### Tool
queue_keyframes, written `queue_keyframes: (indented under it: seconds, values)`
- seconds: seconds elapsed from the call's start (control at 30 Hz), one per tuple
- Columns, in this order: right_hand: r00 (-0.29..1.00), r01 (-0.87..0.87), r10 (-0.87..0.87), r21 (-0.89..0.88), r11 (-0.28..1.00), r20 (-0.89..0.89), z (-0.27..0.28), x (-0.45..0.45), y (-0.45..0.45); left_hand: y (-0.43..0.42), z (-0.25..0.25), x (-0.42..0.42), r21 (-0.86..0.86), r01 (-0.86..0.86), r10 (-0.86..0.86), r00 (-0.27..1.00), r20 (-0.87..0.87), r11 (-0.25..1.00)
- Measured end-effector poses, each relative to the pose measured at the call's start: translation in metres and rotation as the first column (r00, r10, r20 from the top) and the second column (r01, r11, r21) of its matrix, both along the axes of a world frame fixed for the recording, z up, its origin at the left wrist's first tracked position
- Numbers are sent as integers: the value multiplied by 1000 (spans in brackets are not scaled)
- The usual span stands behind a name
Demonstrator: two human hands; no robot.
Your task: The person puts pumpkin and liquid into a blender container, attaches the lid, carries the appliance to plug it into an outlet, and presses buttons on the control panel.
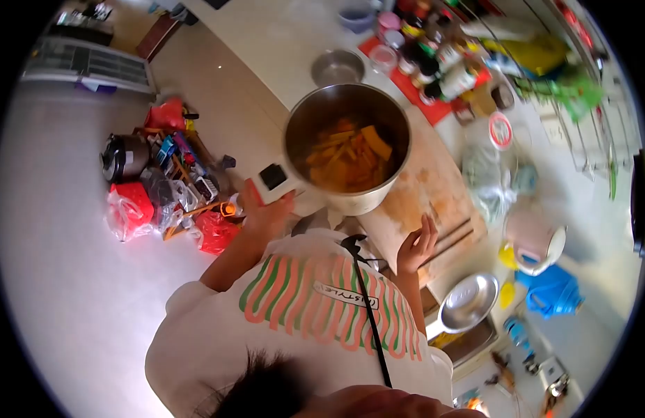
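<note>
A deep metal pot (347, 198) holds orange-yellow cut strips and chunks. Just left of the pot, my left hand (270, 212) is closed on a white, red-edged block (274, 182) with a dark square on top; whether the block is joined to the pot is unclear. On the right, my right hand (418, 245) has its fingers apart with nothing in them, near the front edge of a stained wooden cutting board (434, 171). Two dark thin sticks (451, 240) lie on the board beside that hand.
Bottles and jars (441, 70) crowd a red mat behind the board. A metal bowl (338, 68) stands beyond the pot. To the right are a pink kettle (530, 233), a metal pan (470, 299) and a blue container (552, 289). Bags (129, 209) lie at left.
</note>
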State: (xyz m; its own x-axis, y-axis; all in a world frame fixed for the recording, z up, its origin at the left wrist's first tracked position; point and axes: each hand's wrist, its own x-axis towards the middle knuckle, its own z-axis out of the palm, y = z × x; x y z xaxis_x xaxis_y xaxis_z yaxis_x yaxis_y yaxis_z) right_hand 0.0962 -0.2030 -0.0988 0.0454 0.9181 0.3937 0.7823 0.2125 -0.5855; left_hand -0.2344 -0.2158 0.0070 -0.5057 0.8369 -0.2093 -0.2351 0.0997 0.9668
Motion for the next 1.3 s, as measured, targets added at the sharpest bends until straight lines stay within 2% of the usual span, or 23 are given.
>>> queue_keyframes:
  seconds: [0.07, 0.1, 0.13, 0.17, 0.2, 0.23, 0.27, 0.3, 0.4, 0.47, 0.57, 0.7, 0.77, 0.83, 0.93, 0.97, 1.0, 1.07, 1.13, 1.17, 1.2, 1.23, 1.3]
  values:
    - [993, -89, 95, 84, 993, -72, 2, -38, 25, -5, 10, -30, 77, -249, 223, 943, 249, 966]
    - [986, -119, 130, 97, 988, -107, 8, -59, 36, -6, 14, -51, 112, -198, 198, 980, 12, 974]
    - [980, -152, 164, 111, 982, -114, 16, -81, 46, -8, 15, -77, 104, -87, 127, 865, -486, 991]
    - [973, -180, 195, 125, 976, -121, 27, -104, 58, -8, 15, -103, 114, -59, 127, 554, -823, 992]
    - [967, -204, 222, 143, 969, -126, 33, -129, 71, -5, 15, -130, 137, -69, 153, 434, -888, 988]
    - [963, -189, 214, 157, 969, -161, 33, -154, 83, 0, 11, -153, 150, -155, 216, 727, -652, 976]
    - [960, -174, 202, 154, 973, -194, 36, -179, 89, 6, 6, -176, 220, -310, 357, 907, -223, 925]
    - [954, -159, 192, 158, 975, -228, 40, -206, 99, 12, 2, -199, 231, -523, 492, 852, 180, 820]
    - [957, -108, 148, 167, 980, -250, 64, -288, 126, 40, 41, -257, 245, -367, 435, 830, -349, 897]
    - [932, -87, 127, 129, 988, -341, 66, -336, 150, 46, 41, -321, 235, -188, 301, 608, -734, 954]
    - [904, -146, 150, 40, 988, -400, 74, -396, 198, 55, 37, -382, 158, -239, 285, 847, -449, 958]
    - [901, -346, 347, 51, 937, -261, 103, -463, 304, 84, 46, -459, 279, -165, 294, 801, -522, 946]
    - [858, -461, 486, 169, 871, -167, 109, -496, 379, 107, 47, -480, 317, -215, 358, 780, -513, 923]
    - [859, -493, 507, 149, 857, -68, 136, -544, 449, 129, 47, -502, 312, -241, 370, 800, -472, 919]
    - [824, -566, 562, 113, 816, 72, 125, -614, 573, 170, 48, -542, 292, -99, 230, 861, -454, 951]
    - [760, -646, 625, 96, 758, 176, 120, -637, 612, 189, 52, -552, 285, -76, 201, 875, -441, 955]
    - [695, -678, 606, 72, 731, 387, 107, -656, 648, 204, 54, -563, 288, -49, 174, 887, -428, 956]
    - [603, -682, 599, -49, 730, 527, 84, -696, 702, 224, 54, -579, 203, -30, 117, 895, -431, 979]
    - [334, -599, 547, -275, 752, 767, 58, -726, 743, 246, 49, -596, 189, 12, 77, 888, -454, 982]
    - [158, -521, 507, -364, 772, 848, 42, -736, 758, 259, 41, -605, 295, 47, 82, 909, -408, 954]
    - [96, -431, 597, -507, 746, 797, 37, -749, 765, 275, 37, -614, 396, 82, 73, 930, -361, 915]
    - [43, -326, 685, -638, 698, 727, 33, -760, 769, 286, 37, -627, 351, 207, -6, 868, -496, 913]
    - [129, -320, 832, -772, 550, 540, 14, -764, 782, 313, 38, -640, 355, 242, -32, 862, -507, 903]
